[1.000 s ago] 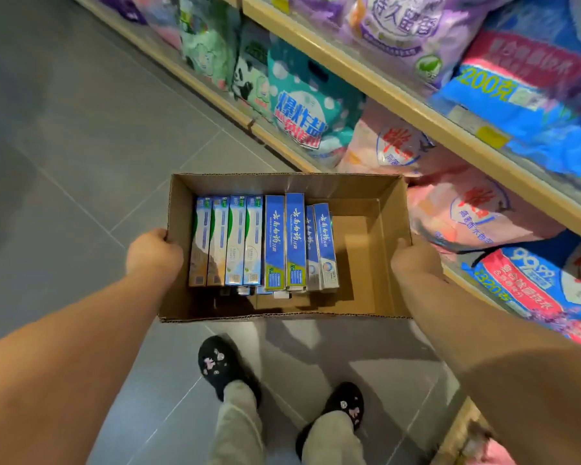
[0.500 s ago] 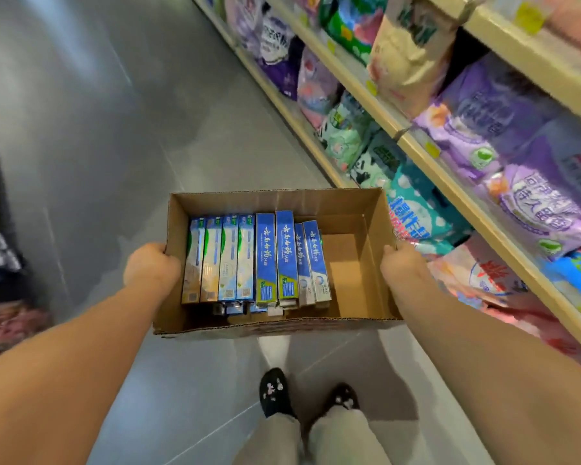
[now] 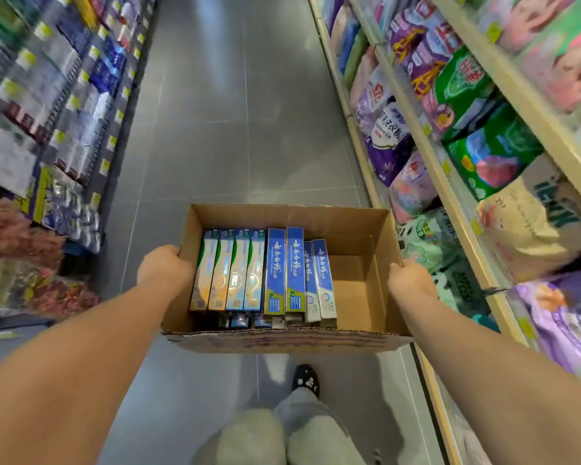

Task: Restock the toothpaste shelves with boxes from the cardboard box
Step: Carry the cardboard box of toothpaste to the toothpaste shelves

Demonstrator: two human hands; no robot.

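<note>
1. The open brown cardboard box is carried at waist height in the aisle.
2. The left hand and right hand clasp its side walls.
3. The blue rectangular toothpaste boxes inside look light and stiff; pinch each by its long faces.

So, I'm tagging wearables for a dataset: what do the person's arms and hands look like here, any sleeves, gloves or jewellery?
Both forearms are bare, no sleeves in view. The left hand and right hand wear no gloves; no watch, bracelet or ring shows. The fingers are mostly hidden.
</note>
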